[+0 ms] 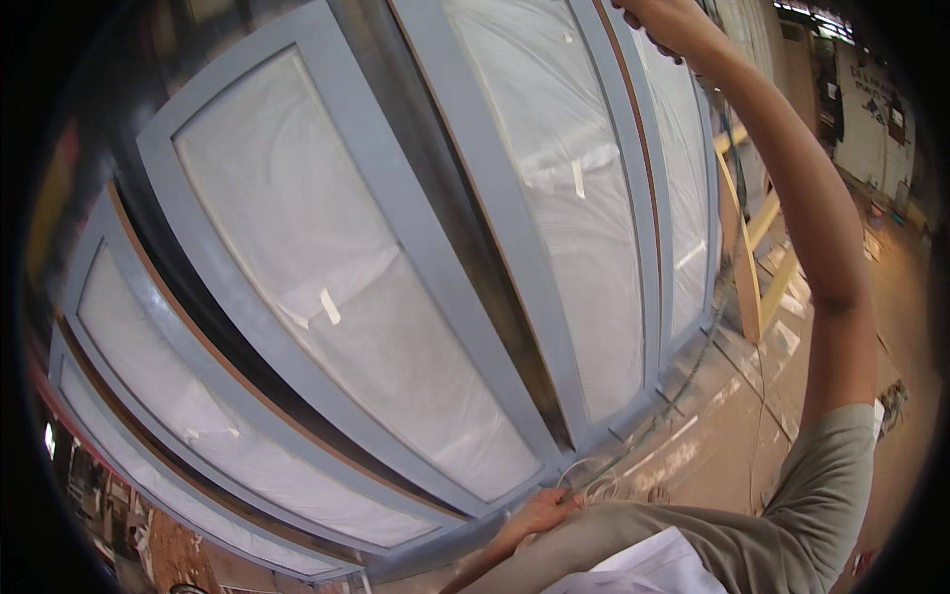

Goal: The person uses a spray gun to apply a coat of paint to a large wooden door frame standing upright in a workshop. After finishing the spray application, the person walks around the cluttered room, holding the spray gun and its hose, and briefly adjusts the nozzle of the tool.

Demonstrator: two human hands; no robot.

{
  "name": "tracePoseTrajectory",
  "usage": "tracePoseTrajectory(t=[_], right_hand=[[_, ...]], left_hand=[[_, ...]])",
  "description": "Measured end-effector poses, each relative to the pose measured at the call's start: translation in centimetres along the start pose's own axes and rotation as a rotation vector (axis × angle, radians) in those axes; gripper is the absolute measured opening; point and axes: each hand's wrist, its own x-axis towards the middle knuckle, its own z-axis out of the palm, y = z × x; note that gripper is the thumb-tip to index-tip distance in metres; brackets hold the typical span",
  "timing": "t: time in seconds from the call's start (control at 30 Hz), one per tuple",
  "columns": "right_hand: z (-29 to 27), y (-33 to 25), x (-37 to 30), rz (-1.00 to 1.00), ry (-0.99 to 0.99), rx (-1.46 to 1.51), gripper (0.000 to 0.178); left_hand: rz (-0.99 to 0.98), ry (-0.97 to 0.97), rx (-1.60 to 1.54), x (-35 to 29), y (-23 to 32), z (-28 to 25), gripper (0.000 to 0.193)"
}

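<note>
Head view shows left hand [542,512], right hand [665,22], five framed panels [341,233].

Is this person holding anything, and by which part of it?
It can't be told: the picture's top edge cuts off the right hand, and the left hand, near a thin pale cord, shows no clear grip.

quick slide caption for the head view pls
Right hand raised before grey-blue framed panels, whitish film across their centres; left hand low.
</note>
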Motion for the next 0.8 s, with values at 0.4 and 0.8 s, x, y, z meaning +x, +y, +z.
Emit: tracePoseTrajectory(t=[0.4,0.8], right_hand=[[0.4,12.7,8.7,-0.075,-0.074,0.384,0.042],[0.9,22.1,0.2,-0.049,-0.676,0.228,0.048]], left_hand=[[0.001,0.111,-0.092,11.5,9.1,10.7,0.041],[-0.129,0.254,-0.095,11.5,14.4,15.2,0.046]])
